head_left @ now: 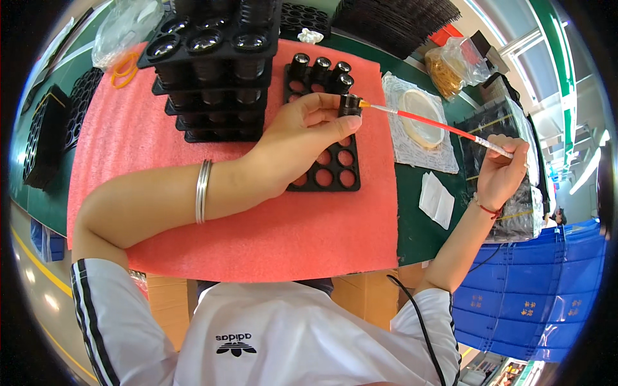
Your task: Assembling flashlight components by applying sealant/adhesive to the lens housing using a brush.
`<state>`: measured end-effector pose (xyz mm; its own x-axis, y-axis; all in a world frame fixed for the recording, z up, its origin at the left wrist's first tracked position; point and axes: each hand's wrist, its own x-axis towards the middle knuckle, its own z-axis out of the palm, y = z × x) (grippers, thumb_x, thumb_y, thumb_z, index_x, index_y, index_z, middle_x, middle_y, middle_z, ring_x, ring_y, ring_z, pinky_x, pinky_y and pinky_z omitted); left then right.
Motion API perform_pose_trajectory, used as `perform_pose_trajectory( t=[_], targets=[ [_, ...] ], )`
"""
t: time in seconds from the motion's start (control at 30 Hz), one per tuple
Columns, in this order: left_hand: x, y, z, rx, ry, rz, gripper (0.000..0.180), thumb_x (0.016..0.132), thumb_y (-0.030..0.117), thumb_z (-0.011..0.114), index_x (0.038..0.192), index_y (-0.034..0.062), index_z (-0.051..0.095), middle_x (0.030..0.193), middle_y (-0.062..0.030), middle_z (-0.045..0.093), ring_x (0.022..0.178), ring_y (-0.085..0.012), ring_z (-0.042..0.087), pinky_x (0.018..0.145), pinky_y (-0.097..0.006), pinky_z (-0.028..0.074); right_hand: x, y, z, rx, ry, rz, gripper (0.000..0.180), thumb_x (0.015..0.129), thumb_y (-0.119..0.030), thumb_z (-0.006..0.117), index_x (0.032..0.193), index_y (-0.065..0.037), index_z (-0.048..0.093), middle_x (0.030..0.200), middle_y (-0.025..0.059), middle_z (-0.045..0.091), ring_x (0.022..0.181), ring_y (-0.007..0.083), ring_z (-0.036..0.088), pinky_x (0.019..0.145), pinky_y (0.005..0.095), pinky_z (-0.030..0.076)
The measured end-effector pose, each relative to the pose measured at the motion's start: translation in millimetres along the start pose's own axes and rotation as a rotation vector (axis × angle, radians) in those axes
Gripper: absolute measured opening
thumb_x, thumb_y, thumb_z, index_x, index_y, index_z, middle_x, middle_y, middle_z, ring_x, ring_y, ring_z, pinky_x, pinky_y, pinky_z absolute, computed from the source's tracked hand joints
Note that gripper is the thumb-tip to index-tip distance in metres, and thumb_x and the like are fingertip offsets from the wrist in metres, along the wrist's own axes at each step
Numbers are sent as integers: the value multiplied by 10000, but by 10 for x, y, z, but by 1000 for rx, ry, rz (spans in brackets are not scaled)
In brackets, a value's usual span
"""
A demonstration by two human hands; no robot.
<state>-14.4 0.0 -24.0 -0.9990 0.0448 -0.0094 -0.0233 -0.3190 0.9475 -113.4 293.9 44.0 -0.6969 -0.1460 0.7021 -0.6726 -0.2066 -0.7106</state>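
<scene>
My left hand is closed around a short black lens barrel, holding it above a black tray with round holes. In my right hand is a thin red paintbrush, gripped near its white handle end. The brush's yellowish bristles meet the right side of the barrel near its top, though exact contact is too small to make out. Several black lens barrels stand in the far end of the tray; other holes show the pink mat through them. My left hand and forearm hide part of the tray.
A tall stack of black trays with lenses stands left of my hand on the pink foam mat. A round shallow dish rests on a cloth at right, near a folded white paper. Blue bins stand beyond the table's right edge.
</scene>
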Motion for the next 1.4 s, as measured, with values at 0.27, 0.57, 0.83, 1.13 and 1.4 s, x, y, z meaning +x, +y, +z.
perform_pose_trajectory(
  t=[0.27, 0.57, 0.83, 1.13, 1.4],
  targets=[
    [-61, 35, 27, -38, -136, 40, 307, 880, 199, 546, 1125, 23, 485, 1105, -58, 585, 990, -127, 555, 805, -246, 440, 46, 38, -15, -147, 318, -27, 387, 945, -297, 413, 688, -23, 502, 584, 96, 521, 544, 160, 462, 555, 266, 370],
    [-58, 14, 26, -7, -126, 6, 309, 862, 214, 581, 1103, 45, 491, 1075, -50, 589, 951, -109, 554, 778, -227, 427, 43, 19, -26, -270, 531, -83, 444, 942, -335, 393, 624, -37, 481, 544, 88, 483, 491, 149, 404, 504, 256, 330],
    [-69, 16, 69, 42, -40, -4, 293, 806, 178, 652, 1002, 50, 476, 946, -28, 577, 868, -103, 543, 774, -251, 429, 18, -103, 41, 205, 156, -15, 459, 934, -402, 397, 612, -79, 440, 477, 14, 344, 470, 108, 243, 497, 267, 210],
    [-67, 15, 74, 81, -27, -25, 288, 806, 191, 657, 964, 62, 453, 919, -15, 550, 861, -96, 530, 769, -252, 420, -18, -69, 104, 158, 79, -22, 415, 939, -370, 401, 670, -60, 463, 547, 33, 436, 488, 139, 343, 525, 280, 279],
    [-80, 43, 40, -9, -83, -26, 268, 836, 224, 618, 977, 63, 458, 944, -34, 577, 837, -88, 521, 753, -247, 424, -31, -60, 87, -148, 158, -119, 380, 946, -288, 413, 675, -31, 483, 581, 56, 479, 494, 145, 424, 500, 259, 336]
  ],
)
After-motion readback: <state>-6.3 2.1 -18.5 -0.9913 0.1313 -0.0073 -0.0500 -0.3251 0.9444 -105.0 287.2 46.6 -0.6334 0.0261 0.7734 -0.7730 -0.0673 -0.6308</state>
